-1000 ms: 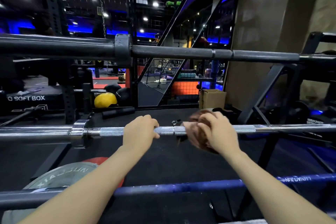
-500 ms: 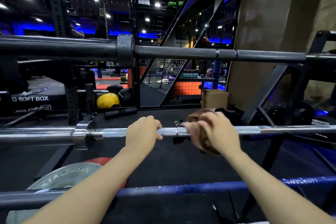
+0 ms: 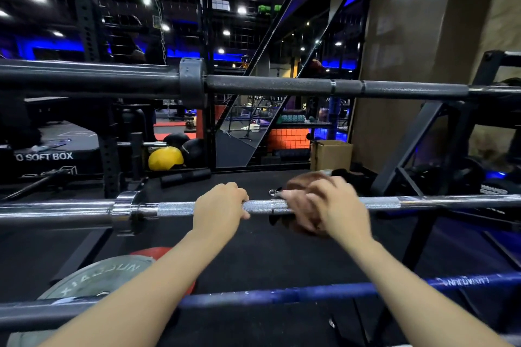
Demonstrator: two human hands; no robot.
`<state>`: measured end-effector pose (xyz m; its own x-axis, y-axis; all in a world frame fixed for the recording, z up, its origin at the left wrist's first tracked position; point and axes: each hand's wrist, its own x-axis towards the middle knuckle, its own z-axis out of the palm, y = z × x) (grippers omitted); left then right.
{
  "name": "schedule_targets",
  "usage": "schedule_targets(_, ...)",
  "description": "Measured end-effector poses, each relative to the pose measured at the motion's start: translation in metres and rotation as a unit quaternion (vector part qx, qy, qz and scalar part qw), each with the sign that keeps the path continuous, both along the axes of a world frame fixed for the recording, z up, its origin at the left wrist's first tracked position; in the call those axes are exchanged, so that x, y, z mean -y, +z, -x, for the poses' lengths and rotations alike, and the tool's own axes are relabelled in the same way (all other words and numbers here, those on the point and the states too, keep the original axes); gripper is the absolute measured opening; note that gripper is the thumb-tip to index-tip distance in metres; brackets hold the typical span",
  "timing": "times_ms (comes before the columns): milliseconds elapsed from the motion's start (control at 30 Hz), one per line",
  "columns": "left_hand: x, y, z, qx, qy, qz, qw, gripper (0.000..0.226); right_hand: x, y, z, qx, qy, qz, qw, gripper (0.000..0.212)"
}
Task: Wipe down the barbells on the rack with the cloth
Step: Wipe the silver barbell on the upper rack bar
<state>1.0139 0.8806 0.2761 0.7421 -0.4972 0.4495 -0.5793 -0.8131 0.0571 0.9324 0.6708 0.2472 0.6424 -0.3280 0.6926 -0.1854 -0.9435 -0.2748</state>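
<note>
Nearest the viewer, a blue barbell (image 3: 282,294) crosses the lower frame, with a grey weight plate (image 3: 93,279) lying on the floor beneath its left part and a red plate (image 3: 158,252) partly hidden behind it. Both forearms reach over this bar to the chrome barbell (image 3: 174,208), which lies level across the middle of the view. The left hand (image 3: 218,210) grips its knurled shaft with fingers curled over the top. Just to the right, the right hand (image 3: 329,208) holds a brown cloth (image 3: 306,179) bunched around the same shaft, fingers wrapped over it. Above and beyond, a black barbell (image 3: 282,86) spans the rack. Farther back, a yellow ball (image 3: 165,159) and a cardboard box (image 3: 332,153) stand on the floor.
</note>
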Motion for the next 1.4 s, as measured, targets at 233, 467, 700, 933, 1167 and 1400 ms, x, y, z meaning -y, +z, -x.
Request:
schedule_targets(233, 0.006, -0.004, 0.000, 0.000, -0.005, 0.006, 1.000, 0.031, -0.043, -0.015, -0.025, 0.141, -0.060, -0.027, 0.988, 0.013)
schedule_targets(467, 0.002, 0.001, 0.002, 0.000, 0.007, -0.006, 1.000, 0.028, -0.033, 0.004, -0.011, 0.045, 0.093, -0.091, 0.990, 0.018)
schedule_targets(700, 0.005, 0.006, 0.003, -0.012, 0.002, -0.017, 1.000, 0.030, -0.020, 0.058, 0.006, 0.150, -0.029, -0.142, 0.978, 0.048)
schedule_targets(933, 0.004, 0.003, 0.002, -0.010, -0.008, -0.004, 1.000, 0.026, -0.054, 0.017, -0.009, -0.087, 0.200, -0.027, 0.976, 0.051)
schedule_targets(1167, 0.003, -0.001, -0.004, 0.000, -0.010, 0.000, 1.000, 0.026, -0.042, 0.009, -0.021, -0.134, 0.067, 0.096, 0.984, 0.066)
schedule_targets(1400, 0.003, 0.004, -0.001, 0.016, -0.009, -0.034, 0.999, 0.024, -0.062, 0.040, -0.055, -0.178, -0.034, -0.134, 0.974, 0.026)
